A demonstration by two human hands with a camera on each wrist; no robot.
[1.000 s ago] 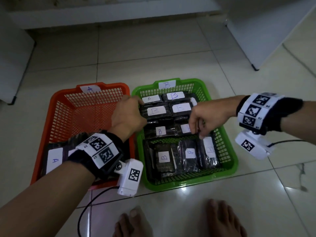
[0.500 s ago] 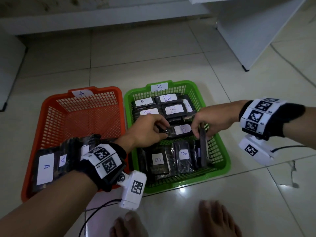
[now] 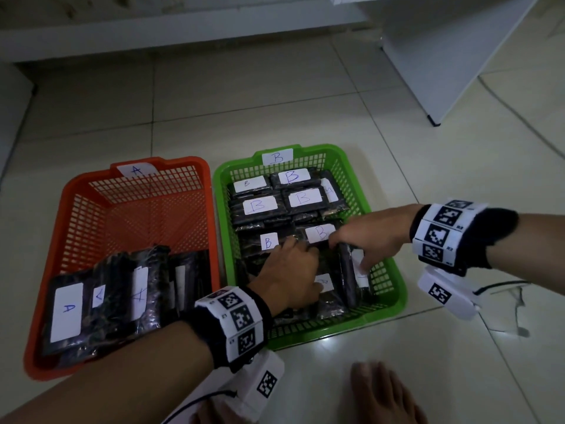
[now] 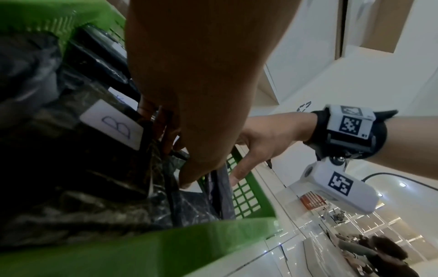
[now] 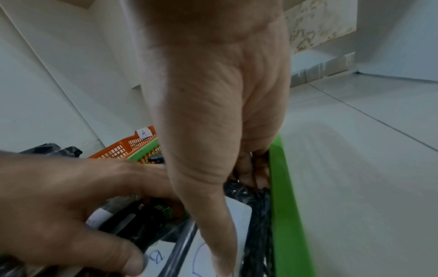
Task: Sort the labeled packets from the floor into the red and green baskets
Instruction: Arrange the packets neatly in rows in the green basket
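The green basket (image 3: 394, 289), tagged B, holds several dark packets with white B labels. Both hands are inside its near end. My right hand (image 3: 363, 240) pinches a B packet (image 3: 348, 280) standing on edge by the right wall, thumb on its white label (image 5: 239, 211) and fingers behind it. My left hand (image 3: 293, 261) reaches in beside it, fingers curled round another dark B packet (image 5: 132, 224). The red basket (image 3: 70, 197), tagged A, has A-labelled packets (image 3: 67, 313) leaning in its near end.
The baskets sit side by side on a pale tiled floor (image 3: 244, 102). A white cabinet (image 3: 443, 56) stands at the back right and a white panel (image 3: 12, 117) at the left. My bare feet (image 3: 382, 393) are just in front. A cable (image 3: 504, 286) trails at the right.
My left hand has moved from the middle of the green basket to its near end, close to the right hand. The right hand still holds the upright packet by the right wall.
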